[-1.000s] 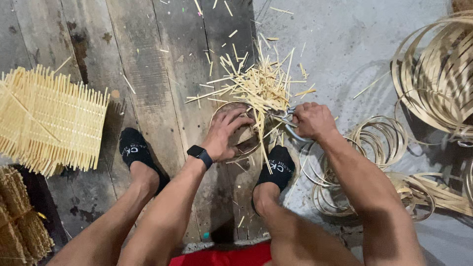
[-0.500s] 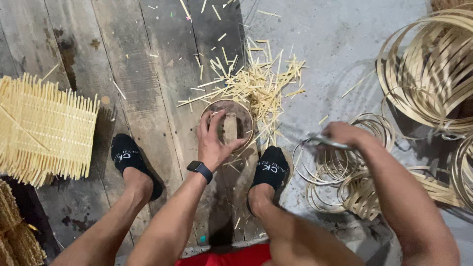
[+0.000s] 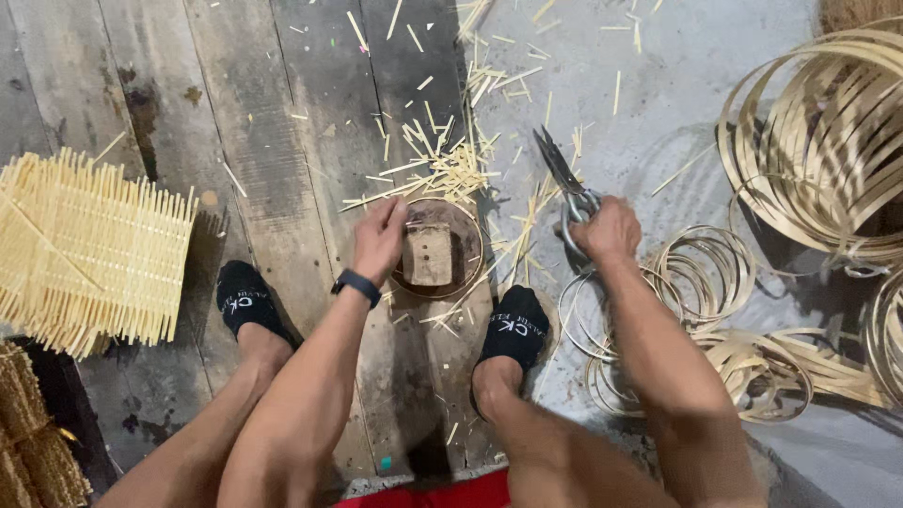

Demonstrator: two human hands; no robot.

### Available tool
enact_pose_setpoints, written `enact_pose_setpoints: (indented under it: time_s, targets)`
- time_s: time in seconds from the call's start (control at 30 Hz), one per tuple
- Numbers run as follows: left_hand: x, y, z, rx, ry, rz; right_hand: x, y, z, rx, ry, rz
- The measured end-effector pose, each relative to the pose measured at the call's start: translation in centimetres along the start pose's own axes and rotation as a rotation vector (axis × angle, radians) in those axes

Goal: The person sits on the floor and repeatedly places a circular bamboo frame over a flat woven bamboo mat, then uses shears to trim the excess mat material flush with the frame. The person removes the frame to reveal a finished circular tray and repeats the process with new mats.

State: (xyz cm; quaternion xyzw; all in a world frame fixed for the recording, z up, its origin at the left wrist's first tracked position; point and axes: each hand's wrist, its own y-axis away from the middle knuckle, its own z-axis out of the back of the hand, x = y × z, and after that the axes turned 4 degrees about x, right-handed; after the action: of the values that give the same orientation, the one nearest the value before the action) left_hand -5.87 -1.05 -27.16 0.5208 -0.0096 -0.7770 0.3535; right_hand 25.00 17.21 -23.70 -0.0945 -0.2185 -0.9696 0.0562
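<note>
Bare arms; black wristband (image 3: 356, 287); 2 black socks (image 3: 513, 326); red shorts (image 3: 442, 494).

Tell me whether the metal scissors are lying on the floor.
No, the right hand holds the metal scissors up, blades pointing away.

We count two hands: our left hand (image 3: 379, 237) and our right hand (image 3: 609, 230). We see one pair of scissors (image 3: 564, 184), one wooden block (image 3: 429, 252) inside one round hoop (image 3: 467, 273), two black socks (image 3: 246, 298), one black wristband (image 3: 356, 287), and one woven bamboo mat (image 3: 89, 249). Cut bamboo slivers (image 3: 442, 169) are too many to count.
</note>
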Motion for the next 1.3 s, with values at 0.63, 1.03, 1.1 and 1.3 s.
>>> enact_pose_setpoints:
  time_s: [0.63,1.03,1.1,1.3]
  targets:
    - [-2.2,-1.0,-6.2,0.064,0.104,0.061,6.2,4.8,-4.4,0.368,-0.793,0.15]
    - [2.4,4.2,-1.2,0.056,0.279,0.333,3.8,7.4,-6.4,0.741,-1.072,-0.045]
    - [2.1,3.6,-1.4,0.015,0.21,0.396,3.9,7.4,-6.7,0.721,-1.071,-0.061]
    - [0.8,3.8,-1.0,0.022,0.395,0.528,3.6,8.5,-6.6,0.656,-1.221,-0.03]
